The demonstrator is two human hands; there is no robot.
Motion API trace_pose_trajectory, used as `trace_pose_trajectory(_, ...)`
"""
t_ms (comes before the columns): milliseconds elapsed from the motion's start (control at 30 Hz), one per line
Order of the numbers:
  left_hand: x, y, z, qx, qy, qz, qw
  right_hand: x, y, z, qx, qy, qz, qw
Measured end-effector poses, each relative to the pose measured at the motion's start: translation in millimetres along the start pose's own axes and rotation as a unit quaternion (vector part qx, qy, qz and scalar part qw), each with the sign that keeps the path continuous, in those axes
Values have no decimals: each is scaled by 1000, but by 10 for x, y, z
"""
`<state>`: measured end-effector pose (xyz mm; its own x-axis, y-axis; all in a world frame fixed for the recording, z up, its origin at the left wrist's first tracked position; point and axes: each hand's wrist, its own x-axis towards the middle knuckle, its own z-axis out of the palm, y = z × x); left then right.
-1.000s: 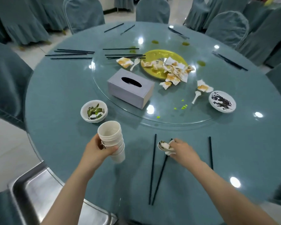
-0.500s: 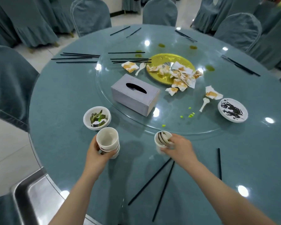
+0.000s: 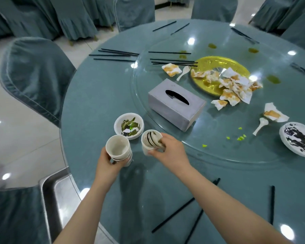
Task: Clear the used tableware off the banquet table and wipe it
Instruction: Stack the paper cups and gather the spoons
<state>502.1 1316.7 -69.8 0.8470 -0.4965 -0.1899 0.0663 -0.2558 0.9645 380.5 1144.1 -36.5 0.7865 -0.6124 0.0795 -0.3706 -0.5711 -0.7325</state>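
left hand point(image 3: 111, 160) grips a stack of perhaps four cups point(image 3: 119, 149); right hand point(image 3: 167, 150) grasps one soiled cup point(image 3: 151, 141) beside it. one dirty bowl point(image 3: 128, 125) just beyond both, three chopsticks point(image 3: 173, 215) behind the right wrist.

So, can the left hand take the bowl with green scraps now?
Probably not: the left hand grips a cup stack. The bowl sits close, just beyond, with nothing between.

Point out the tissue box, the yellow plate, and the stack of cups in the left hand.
tissue box point(image 3: 176, 104): head view, top face.
yellow plate point(image 3: 208, 66): head view, bare rim.
stack of cups point(image 3: 118, 147): head view, top cup's inside.
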Motion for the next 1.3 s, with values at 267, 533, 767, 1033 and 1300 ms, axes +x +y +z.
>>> trace_pose_trajectory(267,-80,-164,-168,19,-73,-71,995,120,-590,-188,91,72,-72,991)
trace_pose_trajectory(533,-377,-183,-546,-30,4,-108,994,111,-874,44,75,-15,-99,992)
trace_pose_trajectory(767,-518,-146,-802,-39,39,-110,992,117,-674,339,-24,-109,-83,990)
trace_pose_trajectory(1033,-564,-164,-821,-31,42,-117,992,-49,-226,264,15,-15,53,998)
trace_pose_trajectory(1300,-685,-238,-842,20,33,-138,990,-258,295,646,-211,-134,108,962)
